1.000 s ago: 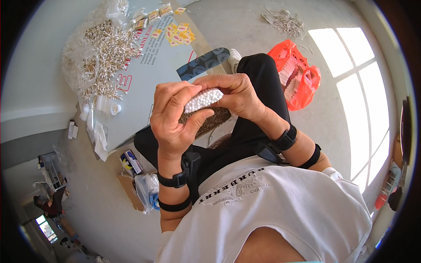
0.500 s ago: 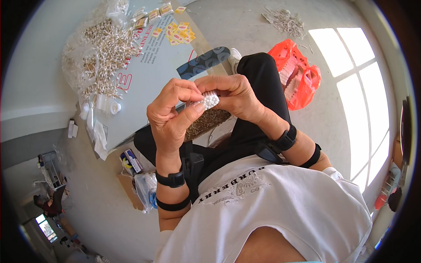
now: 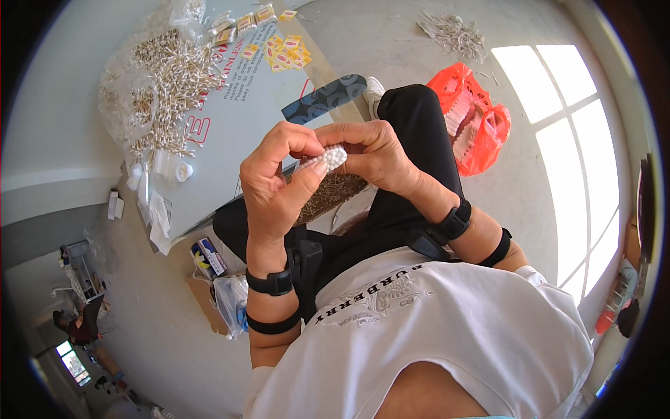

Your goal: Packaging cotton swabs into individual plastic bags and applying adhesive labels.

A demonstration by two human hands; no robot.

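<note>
Between my two hands is a small bundle of cotton swabs (image 3: 333, 158), its white tips facing up toward the right. My left hand (image 3: 283, 174) pinches the bundle from the left with thumb and fingers. On the other side my right hand (image 3: 370, 150) grips it, thumb below and fingers curled over the top. Whether the bundle is wrapped in clear film I cannot tell. Below the hands, partly covered by them, lies a brown mass of loose swabs (image 3: 331, 193).
A large heap of loose swabs (image 3: 164, 91) in clear plastic lies on the grey table (image 3: 216, 146) at left. Beyond are yellow cards (image 3: 287, 54) and small packs (image 3: 246, 23). A red bag (image 3: 481, 133) stands on the floor at right; another person (image 3: 77, 328) is far left.
My left hand has shifted slightly right and its fingers have closed in a little on the bundle. My right hand has hardly moved.
</note>
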